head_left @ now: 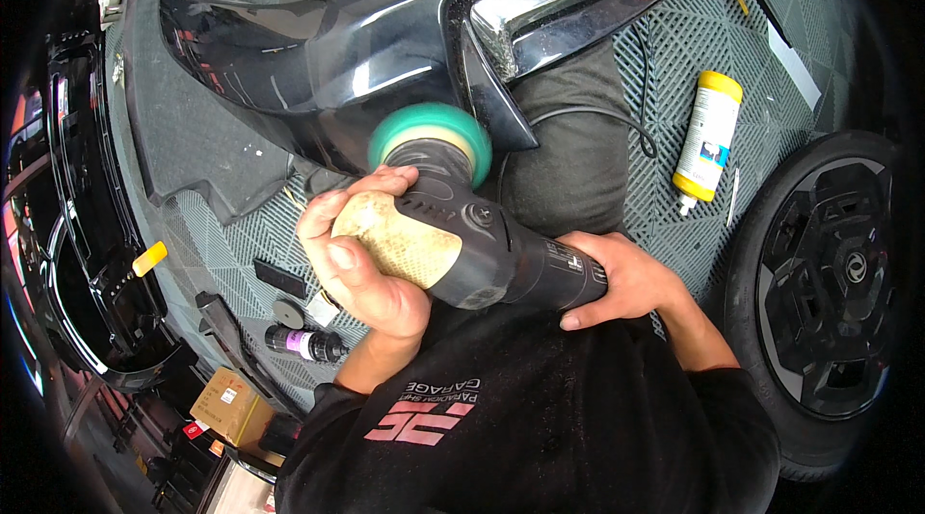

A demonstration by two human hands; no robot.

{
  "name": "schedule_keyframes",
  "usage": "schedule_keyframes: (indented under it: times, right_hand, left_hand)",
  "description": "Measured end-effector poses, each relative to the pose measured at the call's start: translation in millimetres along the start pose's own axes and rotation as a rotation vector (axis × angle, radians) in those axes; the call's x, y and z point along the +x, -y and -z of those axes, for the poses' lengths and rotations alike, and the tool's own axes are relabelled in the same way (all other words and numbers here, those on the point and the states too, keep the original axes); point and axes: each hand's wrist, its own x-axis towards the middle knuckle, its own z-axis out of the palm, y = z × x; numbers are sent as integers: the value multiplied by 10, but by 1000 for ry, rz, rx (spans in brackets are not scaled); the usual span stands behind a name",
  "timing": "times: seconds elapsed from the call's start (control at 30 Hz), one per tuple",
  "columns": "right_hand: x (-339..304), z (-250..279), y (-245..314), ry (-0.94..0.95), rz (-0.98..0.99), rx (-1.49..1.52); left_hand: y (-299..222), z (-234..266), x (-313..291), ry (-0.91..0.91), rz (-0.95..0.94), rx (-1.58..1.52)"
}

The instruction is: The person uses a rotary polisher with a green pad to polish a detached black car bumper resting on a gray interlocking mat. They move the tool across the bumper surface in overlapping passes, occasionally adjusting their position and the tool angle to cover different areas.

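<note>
A black power polisher (pixel 487 268) lies across the front of me in both hands. My left hand (pixel 361 273) is closed around its head, beside a worn tan patch. My right hand (pixel 621 278) wraps the rear of the body. At the polisher's far end, the round green pad (pixel 432 121) overlaps the lower edge of a glossy black car bumper (pixel 356 56); its rim looks smeared, and the contact itself is hidden. A chrome-trimmed opening (pixel 549 18) sits in the bumper, right of the pad. My dark-clad leg (pixel 568 177) is under the bumper's right part.
A yellow-and-white squeeze bottle (pixel 708 138) lies on the grey grid floor at right, near a large wheel (pixel 819 283). A black cable (pixel 636 119) loops beside my leg. At left lie a dark bottle (pixel 306 343), a cardboard box (pixel 231 405) and a yellow object (pixel 150 259).
</note>
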Motion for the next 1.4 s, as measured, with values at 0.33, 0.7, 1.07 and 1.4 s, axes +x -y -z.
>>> schedule_keyframes:
  times: [0.33,0.7,1.07,1.4]
  right_hand:
    - [42,-33,-19,-21,45,-26]
    - [85,-97,22,-47,60,-71]
    - [-8,-97,-28,-71,39,-29]
    - [-56,-89,-11,-63,40,-41]
  left_hand:
    - [8,84,-40,-5,-16,12]
    - [19,194,-81,-60,-16,-31]
    - [-46,7,-10,10,-27,14]
    - [-89,-4,-40,17,-40,12]
